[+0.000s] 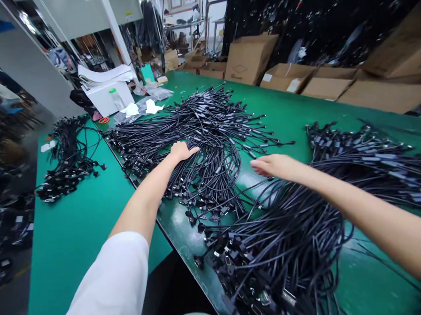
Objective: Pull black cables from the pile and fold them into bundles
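Big heaps of black cables with plug ends cover a green table (292, 108). My left hand (181, 151) lies flat, fingers stretched out, on top of the far heap of cables (209, 129). My right hand (274, 166) reaches leftward with fingers extended and together, hovering just above the strands that run between the far heap and the near heap (289, 247). Neither hand grips a cable. A further spread of cables (368, 149) lies to the right.
A second green table (76, 230) at the left carries a smaller cable bundle (67, 158). A white box with papers (106, 90), a bottle and plastic bags stand at the back. Cardboard boxes (249, 56) line the far edge. A dark gap separates the tables.
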Motion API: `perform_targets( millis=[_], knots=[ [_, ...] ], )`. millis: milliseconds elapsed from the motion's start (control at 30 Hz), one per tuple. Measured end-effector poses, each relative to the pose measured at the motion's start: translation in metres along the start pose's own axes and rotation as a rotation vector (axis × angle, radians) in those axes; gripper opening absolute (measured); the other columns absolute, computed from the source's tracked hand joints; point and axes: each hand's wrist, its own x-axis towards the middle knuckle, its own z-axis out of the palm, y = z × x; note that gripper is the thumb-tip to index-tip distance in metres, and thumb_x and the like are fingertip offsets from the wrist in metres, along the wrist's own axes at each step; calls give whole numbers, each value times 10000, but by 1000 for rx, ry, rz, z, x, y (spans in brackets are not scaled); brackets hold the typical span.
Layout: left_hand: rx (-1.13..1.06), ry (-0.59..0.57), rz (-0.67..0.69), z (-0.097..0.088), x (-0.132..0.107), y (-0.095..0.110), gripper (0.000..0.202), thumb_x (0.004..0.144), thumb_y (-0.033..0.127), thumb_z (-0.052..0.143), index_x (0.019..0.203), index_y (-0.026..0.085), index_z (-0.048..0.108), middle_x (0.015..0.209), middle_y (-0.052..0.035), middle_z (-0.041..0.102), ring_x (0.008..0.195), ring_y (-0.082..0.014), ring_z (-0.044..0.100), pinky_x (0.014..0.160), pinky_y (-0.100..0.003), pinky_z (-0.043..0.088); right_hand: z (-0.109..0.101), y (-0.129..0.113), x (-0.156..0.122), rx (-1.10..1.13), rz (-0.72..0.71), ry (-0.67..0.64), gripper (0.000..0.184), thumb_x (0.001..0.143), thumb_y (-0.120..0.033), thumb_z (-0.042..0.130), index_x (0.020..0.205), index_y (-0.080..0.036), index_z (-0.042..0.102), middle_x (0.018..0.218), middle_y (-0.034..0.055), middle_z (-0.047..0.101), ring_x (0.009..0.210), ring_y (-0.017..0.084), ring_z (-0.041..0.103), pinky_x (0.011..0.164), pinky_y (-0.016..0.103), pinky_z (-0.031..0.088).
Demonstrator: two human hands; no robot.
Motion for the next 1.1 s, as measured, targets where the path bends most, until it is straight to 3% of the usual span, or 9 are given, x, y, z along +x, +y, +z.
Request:
perform_targets(
  millis=[133, 333, 433, 533, 633, 800, 900, 1000, 1100],
  knots=[
    [-23, -106, 44, -15, 12, -9, 934, 804, 806, 334, 1305, 45, 540, 1354, -243, 567, 1263, -370, 536, 1047, -402, 406, 45, -44, 43, 347, 94, -159, 524, 938, -570, 400, 791, -137, 654, 705, 133, 692, 676, 198, 676, 680, 300, 584],
    [-122, -211, 255, -24, 15, -13, 780, 816, 787, 360, 1215, 178, 639, 1244, -88, 680, 1169, -256, 620, 995, -283, 448, 84, -90, 47, 746, 53, -129, 524, 891, -640, 486, 1058, -165, 631, 784, 94, 695, 737, 203, 667, 688, 332, 581],
    [-137, -159, 290, -17, 12, -8, 794, 807, 782, 382, 1219, 150, 629, 1267, -130, 659, 1191, -291, 604, 1014, -326, 444, 99, -129, 59, 888, 12, -161, 470, 870, -592, 564, 1084, -178, 623, 761, 72, 687, 742, 203, 663, 663, 312, 568],
    [-156, -30, 241, -11, -1, -8, 838, 847, 712, 397, 1412, 93, 437, 1471, -203, 466, 1349, -309, 467, 1088, -365, 383, 105, -154, 71, 989, 8, -206, 385, 861, -527, 615, 1025, -179, 620, 712, 60, 667, 688, 182, 639, 617, 273, 544],
    [-131, -2, 236, -9, -21, -2, 960, 837, 681, 456, 1532, 88, 163, 1598, -225, 207, 1480, -319, 232, 1170, -464, 255, 99, -149, 67, 1041, 12, -266, 244, 879, -411, 622, 1010, -206, 597, 668, 16, 627, 621, 132, 593, 589, 228, 522],
    [-32, -13, 216, 2, -51, 33, 1032, 789, 653, 561, 1547, 122, 105, 1614, -238, 113, 1504, -386, 51, 1142, -672, 76, 94, -109, 24, 1040, 17, -433, 267, 848, -296, 650, 1087, -214, 566, 791, 5, 637, 715, 116, 612, 713, 261, 552],
    [-8, 38, 188, 13, -60, 52, 1011, 784, 535, 638, 1546, 116, 121, 1618, -235, 94, 1506, -381, 23, 1152, -660, 84, 102, -90, -7, 870, -54, -386, 377, 779, -347, 720, 1100, -191, 599, 949, 48, 670, 907, 182, 625, 835, 310, 527],
    [-8, 18, 248, 24, -69, 60, 1036, 764, 488, 680, 1554, 146, 103, 1625, -215, 79, 1508, -373, 27, 1154, -650, 120, 108, -79, -26, 651, -109, -349, 370, 778, -387, 707, 1053, -159, 612, 835, 48, 670, 802, 195, 614, 781, 311, 509],
    [41, -23, 366, 28, -79, 53, 1058, 732, 430, 729, 1557, 174, 119, 1630, -176, 120, 1505, -348, 95, 1186, -591, 94, 107, -76, -29, 639, -102, -437, 278, 790, -437, 695, 794, -173, 606, 688, 17, 617, 674, 149, 575, 680, 261, 499]
  ],
)
